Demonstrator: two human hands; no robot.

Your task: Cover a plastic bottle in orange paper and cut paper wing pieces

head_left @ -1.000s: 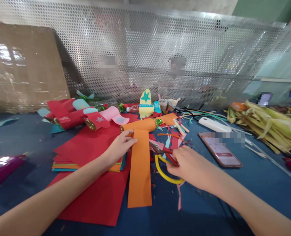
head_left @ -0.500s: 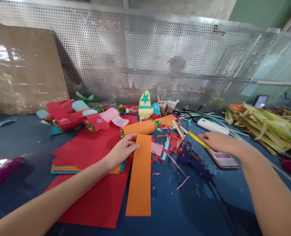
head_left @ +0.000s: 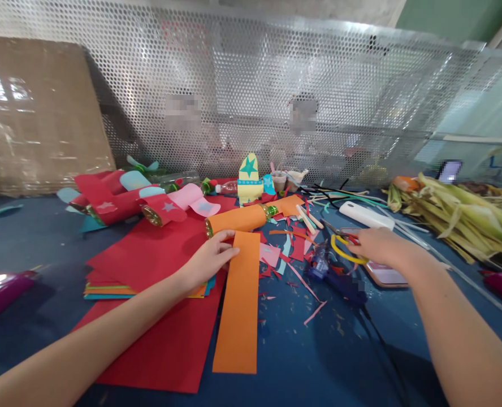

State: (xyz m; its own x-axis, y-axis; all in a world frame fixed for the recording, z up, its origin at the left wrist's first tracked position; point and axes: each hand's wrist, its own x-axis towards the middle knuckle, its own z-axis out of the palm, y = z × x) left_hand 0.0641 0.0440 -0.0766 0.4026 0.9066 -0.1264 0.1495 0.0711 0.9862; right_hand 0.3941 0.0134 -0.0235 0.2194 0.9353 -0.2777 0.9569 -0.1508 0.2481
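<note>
My left hand (head_left: 208, 261) pinches the top left corner of a long orange paper strip (head_left: 237, 316) that lies flat over red paper sheets (head_left: 158, 265). Just beyond the strip lies a bottle wrapped in orange paper (head_left: 238, 219). My right hand (head_left: 378, 246) is out to the right, closed on the yellow handle of a pair of scissors (head_left: 342, 249), blades pointing away to the left. This hand hovers over a phone (head_left: 384, 275) lying on the blue table. A blue glue gun (head_left: 333, 277) lies between the strip and the phone.
Red paper planes (head_left: 115, 200) and a yellow star-marked rocket (head_left: 250, 181) stand at the back. Corn husks (head_left: 458, 212) pile up at the right, beside a white case (head_left: 365, 215). A purple object (head_left: 0, 288) lies far left. Cardboard (head_left: 39, 113) leans on a perforated metal screen (head_left: 276, 85). Paper scraps (head_left: 293, 249) litter the middle.
My right hand picked up the yellow-handled scissors near the strip and carried them right, over the phone. The glue gun came into view. My left hand stayed on the strip.
</note>
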